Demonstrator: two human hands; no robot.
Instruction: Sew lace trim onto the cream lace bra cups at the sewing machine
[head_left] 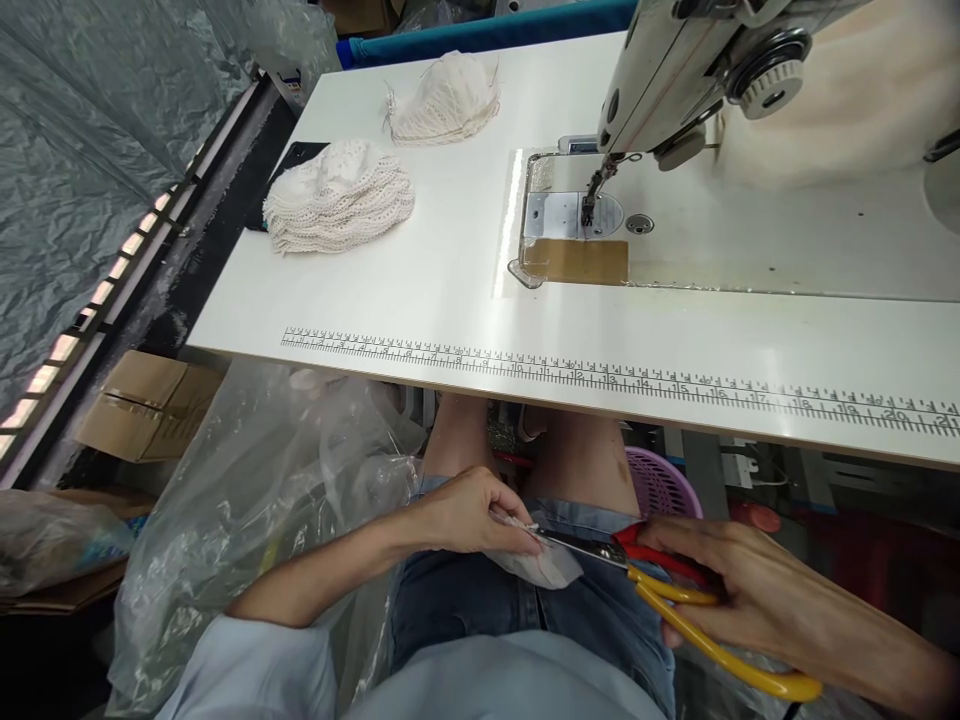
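Observation:
Over the lap, my left hand pinches a small piece of thin whitish fabric, which hangs below the fingers. My right hand grips a pair of scissors with one red and one yellow handle. The scissor tips point left and meet the fabric beside my left fingertips. Whether the blades have fabric between them I cannot tell. On the table lie a stack of white lacy fabric pieces and, farther back, a smaller pile of cream lace.
A sewing machine stands on the white table, whose front edge carries a printed ruler. Peach fabric lies behind the machine. Below are a purple basket, a plastic bag and a cardboard box.

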